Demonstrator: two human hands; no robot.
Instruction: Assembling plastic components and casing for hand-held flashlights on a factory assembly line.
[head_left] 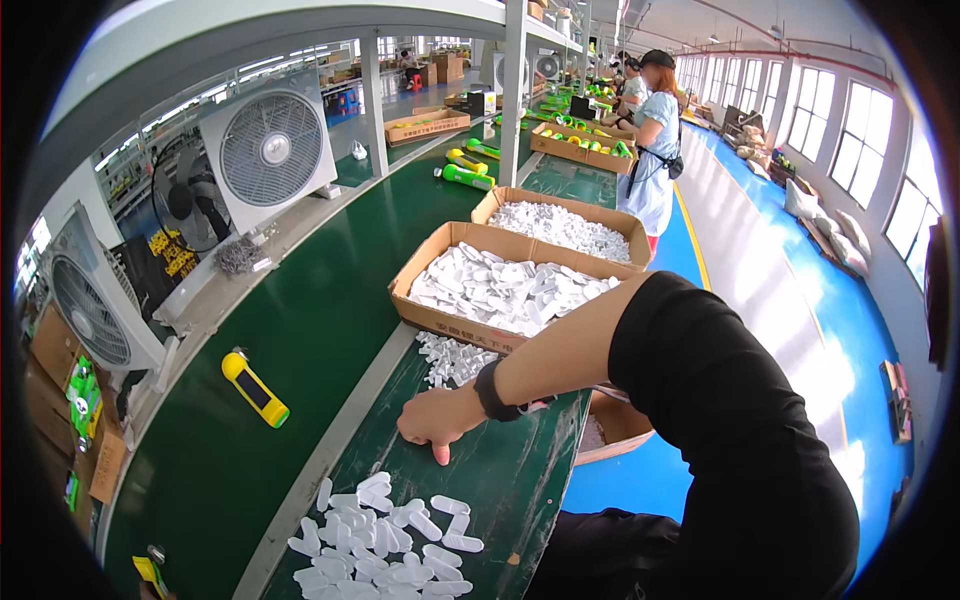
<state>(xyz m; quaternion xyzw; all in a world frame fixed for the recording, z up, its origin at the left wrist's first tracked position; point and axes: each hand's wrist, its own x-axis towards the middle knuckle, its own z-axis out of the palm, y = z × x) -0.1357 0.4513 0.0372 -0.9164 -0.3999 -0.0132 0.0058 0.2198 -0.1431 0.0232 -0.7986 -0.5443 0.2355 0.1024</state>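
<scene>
My right arm, in a black sleeve with a dark wristband, reaches in from the right. Low over the green bench (478, 492) is my right hand (436, 418), its fingers curled under and the thumb pointing down. Whatever they hold, if anything, is hidden. Just beyond the hand lies a heap of small white plastic pieces (452, 358). Nearer me is a loose pile of flat, oval-ended white plastic pieces (375, 545). A cardboard box (455, 322) of similar white pieces stands behind the small heap. My left hand is not clearly visible.
Left of the bench runs a green conveyor belt (215, 465) with a yellow-and-green handheld device (256, 390). Another box (640, 245) of small white parts stands farther back. Fans (275, 150) line the far side. A co-worker (655, 130) stands ahead beside the blue floor walkway.
</scene>
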